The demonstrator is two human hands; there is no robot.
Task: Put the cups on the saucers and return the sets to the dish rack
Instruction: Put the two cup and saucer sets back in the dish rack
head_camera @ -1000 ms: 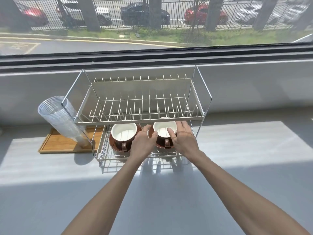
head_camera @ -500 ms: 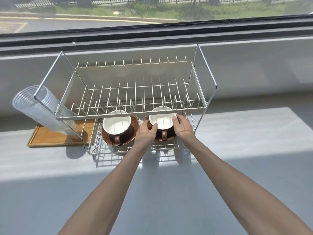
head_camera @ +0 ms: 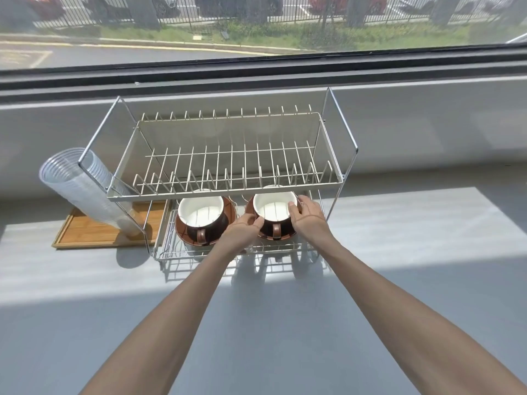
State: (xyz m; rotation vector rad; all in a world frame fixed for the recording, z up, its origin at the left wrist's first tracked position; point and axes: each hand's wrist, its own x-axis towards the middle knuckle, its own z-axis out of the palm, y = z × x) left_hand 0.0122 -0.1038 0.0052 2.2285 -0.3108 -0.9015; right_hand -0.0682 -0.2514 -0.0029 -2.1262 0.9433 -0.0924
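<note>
Two brown cups with white insides sit on brown saucers on the lower shelf of a two-tier wire dish rack [head_camera: 339, 181]. The left cup [head_camera: 201, 216] rests on its saucer [head_camera: 182, 233], handle toward me, untouched. The right cup [head_camera: 275, 209] stands on its saucer [head_camera: 291, 233] between my hands. My left hand [head_camera: 242, 228] grips the set's left side. My right hand [head_camera: 309, 216] holds its right side, fingers on the cup's rim. The upper shelf holds no dishes.
A stack of clear plastic cups [head_camera: 82, 192] leans on its side over a wooden tray [head_camera: 85, 232] left of the rack. The rack stands on a grey counter [head_camera: 399, 238] against a low wall under a wide window.
Both hands stay on the right cup and saucer in the lower shelf, now spread more to the set's sides. The camera has tilted and shifted, so the rack appears lower and nearer.
</note>
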